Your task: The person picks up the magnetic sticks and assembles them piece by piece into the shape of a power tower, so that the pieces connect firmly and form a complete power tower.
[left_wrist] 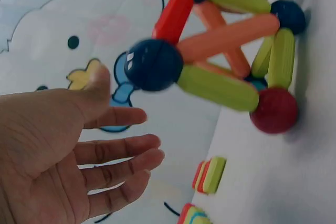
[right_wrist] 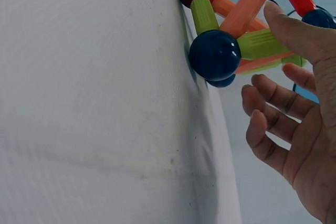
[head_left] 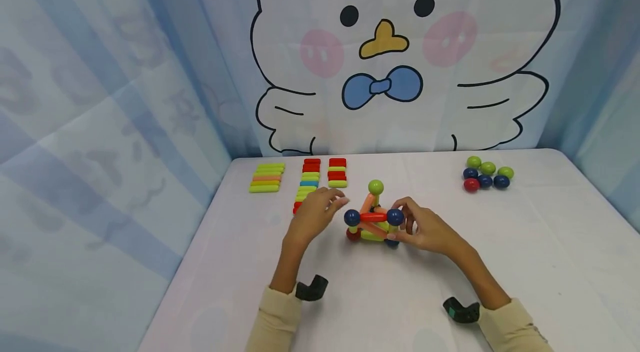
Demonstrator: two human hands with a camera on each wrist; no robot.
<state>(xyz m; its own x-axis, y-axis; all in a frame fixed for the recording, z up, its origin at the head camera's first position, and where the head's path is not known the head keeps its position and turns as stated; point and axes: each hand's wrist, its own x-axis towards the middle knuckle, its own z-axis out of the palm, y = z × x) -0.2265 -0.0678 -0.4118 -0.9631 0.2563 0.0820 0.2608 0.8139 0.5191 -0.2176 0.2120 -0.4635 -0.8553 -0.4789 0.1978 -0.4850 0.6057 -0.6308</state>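
Note:
A construction of toy building sticks and balls (head_left: 374, 217) stands on the table. Blue balls (left_wrist: 153, 64) join its red, orange and yellow-green sticks, with a dark red ball (left_wrist: 274, 110) at one lower corner. A green ball (head_left: 376, 187) tops the back of it. My right hand (head_left: 425, 225) holds the right side, thumb and fingers around an upright yellow-green stick (right_wrist: 260, 44) between two blue balls. To the left of the construction, my left hand (head_left: 317, 214) is held apart from it, fingers relaxed, palm showing in the left wrist view.
Behind my left hand lie rows of loose sticks (head_left: 310, 176), mostly red and yellow-green, with a shorter stack (head_left: 337, 172) alongside. Another group of sticks (head_left: 267, 177) is farther left. Several loose balls (head_left: 485, 181) sit at the back right. A printed curtain (head_left: 390, 124) hangs behind the table.

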